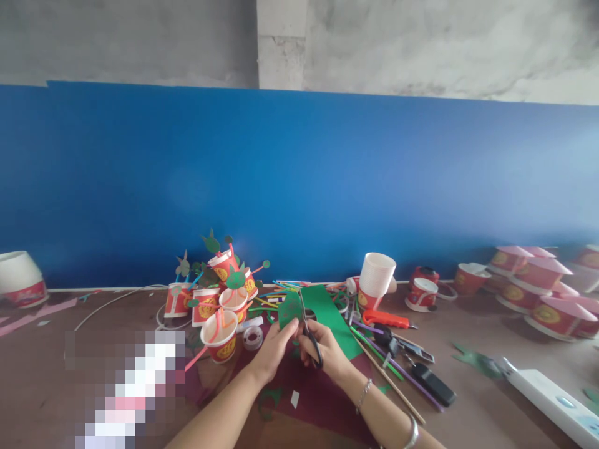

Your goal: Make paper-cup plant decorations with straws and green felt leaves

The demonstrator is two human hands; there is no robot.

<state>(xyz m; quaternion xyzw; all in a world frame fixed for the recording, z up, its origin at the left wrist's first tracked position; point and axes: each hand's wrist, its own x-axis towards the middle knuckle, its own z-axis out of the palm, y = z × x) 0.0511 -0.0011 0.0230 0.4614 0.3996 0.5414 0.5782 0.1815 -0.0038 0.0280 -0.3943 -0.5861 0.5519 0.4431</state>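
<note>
My left hand [277, 344] pinches a small piece of green paper [289, 308] by its lower edge, holding it above the table. Black-handled scissors [314, 349] are in my right hand [324, 350], their blades pointing up along the paper's right edge. Whether the blades are parted is too small to tell. Behind my right hand lies a larger green sheet [333, 318]. Dark red paper [304, 399] with green scraps [269, 402] and a white scrap [294, 399] is beneath my hands. A roll of tape [253, 337] sits just left of my left hand.
Red-and-white paper cups [219, 340] with straws and green cutouts cluster at the left. Stacked cups [375, 279], an orange utility knife [388, 319], keys [433, 381] and sticks [390, 379] lie right. Farther right are a white power strip [552, 399] and pink-topped cups [552, 315].
</note>
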